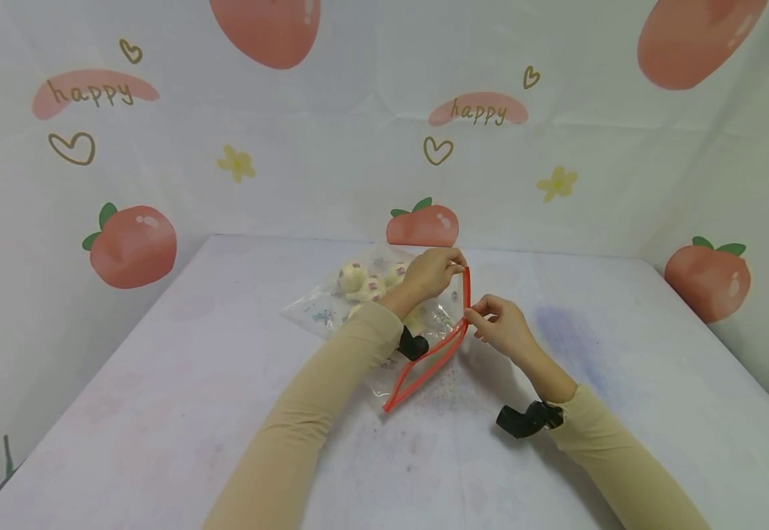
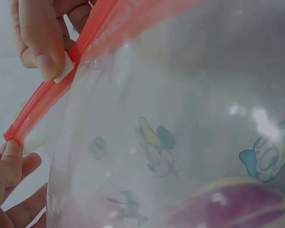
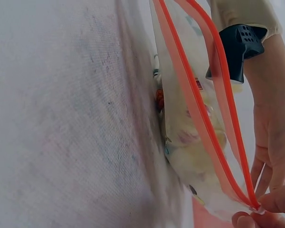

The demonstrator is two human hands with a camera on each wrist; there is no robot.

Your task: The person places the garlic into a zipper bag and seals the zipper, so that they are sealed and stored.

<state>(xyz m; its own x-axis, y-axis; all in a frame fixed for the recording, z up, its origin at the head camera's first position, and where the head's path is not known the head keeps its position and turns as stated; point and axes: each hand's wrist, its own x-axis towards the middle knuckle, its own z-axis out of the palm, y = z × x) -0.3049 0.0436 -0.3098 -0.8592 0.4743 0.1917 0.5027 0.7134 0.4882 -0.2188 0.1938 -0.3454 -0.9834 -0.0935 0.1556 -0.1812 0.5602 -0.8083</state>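
A clear slider zip bag [image 1: 321, 315] with cartoon prints and a red zip strip [image 1: 427, 364] lies in the middle of the table. Several cream round things [image 1: 353, 278] with purplish marks show inside it. At the far end of the strip, my left hand [image 1: 432, 272] pinches the bag's corner between thumb and finger. My right hand [image 1: 505, 329] pinches the small white slider [image 2: 65, 69] partway along the strip. Between the two hands the strip is closed. From the slider to the near corner, its two red edges stand apart, as the right wrist view shows.
Black wrist cameras are worn on the left wrist [image 1: 414, 344] and the right wrist [image 1: 529, 419]. The pale table [image 1: 179, 397] carries faint bluish and pinkish stains. Behind it hangs a white cloth backdrop [image 1: 331, 169] printed with peaches, hearts and flowers.
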